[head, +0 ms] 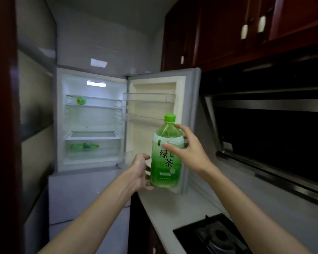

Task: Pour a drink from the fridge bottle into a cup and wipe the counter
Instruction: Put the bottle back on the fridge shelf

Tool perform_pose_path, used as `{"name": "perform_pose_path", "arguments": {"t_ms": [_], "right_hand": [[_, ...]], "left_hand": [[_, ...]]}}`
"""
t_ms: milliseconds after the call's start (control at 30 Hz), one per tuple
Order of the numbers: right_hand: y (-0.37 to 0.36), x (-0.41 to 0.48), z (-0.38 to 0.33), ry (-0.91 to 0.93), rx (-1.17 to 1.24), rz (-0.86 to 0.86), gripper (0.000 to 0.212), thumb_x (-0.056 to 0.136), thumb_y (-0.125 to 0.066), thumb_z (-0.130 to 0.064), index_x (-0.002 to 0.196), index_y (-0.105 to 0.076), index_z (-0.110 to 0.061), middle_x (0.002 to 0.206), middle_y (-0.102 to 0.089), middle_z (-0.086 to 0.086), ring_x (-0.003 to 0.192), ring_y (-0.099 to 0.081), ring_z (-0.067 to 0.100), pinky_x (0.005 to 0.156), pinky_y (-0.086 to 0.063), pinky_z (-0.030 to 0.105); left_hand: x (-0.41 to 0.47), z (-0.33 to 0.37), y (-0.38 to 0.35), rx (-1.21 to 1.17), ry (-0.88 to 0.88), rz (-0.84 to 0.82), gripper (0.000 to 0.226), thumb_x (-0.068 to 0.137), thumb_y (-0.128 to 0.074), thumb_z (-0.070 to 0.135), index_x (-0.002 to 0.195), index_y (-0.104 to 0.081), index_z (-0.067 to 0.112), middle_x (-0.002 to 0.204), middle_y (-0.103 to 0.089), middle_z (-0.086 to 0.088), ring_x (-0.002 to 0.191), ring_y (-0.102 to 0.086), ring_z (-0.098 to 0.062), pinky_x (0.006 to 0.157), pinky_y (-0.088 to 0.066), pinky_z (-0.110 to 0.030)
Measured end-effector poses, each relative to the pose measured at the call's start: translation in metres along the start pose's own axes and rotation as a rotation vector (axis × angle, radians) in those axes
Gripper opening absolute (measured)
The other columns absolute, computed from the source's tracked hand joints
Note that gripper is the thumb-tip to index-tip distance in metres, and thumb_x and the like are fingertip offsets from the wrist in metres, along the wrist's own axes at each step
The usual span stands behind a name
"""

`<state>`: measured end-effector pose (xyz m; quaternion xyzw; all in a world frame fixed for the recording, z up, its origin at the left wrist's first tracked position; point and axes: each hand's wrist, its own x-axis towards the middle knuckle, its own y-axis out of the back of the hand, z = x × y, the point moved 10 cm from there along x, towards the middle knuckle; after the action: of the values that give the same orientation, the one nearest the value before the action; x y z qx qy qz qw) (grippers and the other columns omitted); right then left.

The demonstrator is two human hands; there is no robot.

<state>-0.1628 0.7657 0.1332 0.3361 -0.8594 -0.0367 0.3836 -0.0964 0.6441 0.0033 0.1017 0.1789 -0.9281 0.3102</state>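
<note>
I hold the green tea bottle [165, 169] upright in the air in front of the open fridge [92, 118], close before the inner face of the fridge door [154, 85], which stands wide open on the fridge's right side. My left grip [140, 169] is wrapped round the bottle's lower part from the left, fingers curled behind it. My right grip [188, 151] grasps it higher up, thumb pressed on the front of the label and fingers round the far side of the shoulder. The green cap [169, 118] is on, and green drink shows through the clear plastic below the label.

Inside the fridge a second green bottle [84, 146] lies on its side in the bottom drawer, and a small green-topped thing [81, 101] sits on the top shelf; I cannot tell what it is.

Right of the fridge runs the pale surface [173, 206], with a black gas hob [213, 235] set into it further from the fridge. Up to the fridge's right hang dark red wall cabinets [228, 24], with a range hood [264, 125] beneath them.
</note>
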Motion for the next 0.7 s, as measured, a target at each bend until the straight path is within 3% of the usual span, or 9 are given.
{"name": "perform_pose_path", "arguments": {"t_ms": [100,300,400,467,700], "right_hand": [[-0.036,0.028,0.01,-0.019,0.036,-0.044,0.062,0.079,-0.08,-0.03,0.131,-0.048,-0.036,0.106,-0.061,-0.02,0.085,-0.063,-0.014,0.063,-0.052,0.011],[-0.112,0.076,0.028,-0.056,0.191,-0.128,0.061,0.08,-0.079,-0.028,0.133,-0.05,-0.032,0.114,-0.064,-0.014,0.086,-0.063,-0.013,0.066,-0.053,0.013],[-0.151,0.102,0.038,-0.048,0.222,-0.176,0.065,0.078,-0.081,-0.029,0.136,-0.051,-0.03,0.117,-0.066,-0.011,0.095,-0.065,-0.004,0.08,-0.058,0.025],[-0.176,0.119,0.045,-0.039,0.239,-0.209,0.067,0.078,-0.081,-0.03,0.137,-0.051,-0.031,0.115,-0.067,-0.012,0.096,-0.064,-0.003,0.081,-0.057,0.026],[-0.244,0.182,0.073,0.026,0.28,-0.286,0.064,0.075,-0.082,-0.036,0.132,-0.052,-0.036,0.116,-0.065,-0.014,0.105,-0.064,0.01,0.091,-0.056,0.039]], "left_hand": [[0.013,0.013,0.039,-0.028,-0.011,0.023,0.056,0.092,-0.03,0.04,0.122,-0.046,-0.004,0.114,-0.059,-0.026,0.098,-0.059,-0.037,0.066,-0.046,-0.04],[0.03,0.039,0.116,-0.059,-0.014,0.136,0.047,0.095,-0.03,0.039,0.099,-0.048,-0.004,0.105,-0.058,-0.025,0.088,-0.058,-0.035,0.078,-0.045,-0.041],[0.045,0.05,0.153,-0.068,-0.027,0.196,0.05,0.095,-0.03,0.039,0.115,-0.045,-0.005,0.106,-0.057,-0.025,0.087,-0.058,-0.035,0.081,-0.044,-0.043],[0.056,0.057,0.176,-0.066,-0.039,0.234,0.054,0.094,-0.031,0.039,0.123,-0.042,-0.005,0.105,-0.058,-0.025,0.086,-0.059,-0.035,0.083,-0.044,-0.044],[0.102,0.089,0.233,-0.062,-0.093,0.338,0.054,0.094,-0.035,0.039,0.124,-0.045,-0.005,0.099,-0.059,-0.024,0.085,-0.06,-0.035,0.085,-0.045,-0.043]]}}
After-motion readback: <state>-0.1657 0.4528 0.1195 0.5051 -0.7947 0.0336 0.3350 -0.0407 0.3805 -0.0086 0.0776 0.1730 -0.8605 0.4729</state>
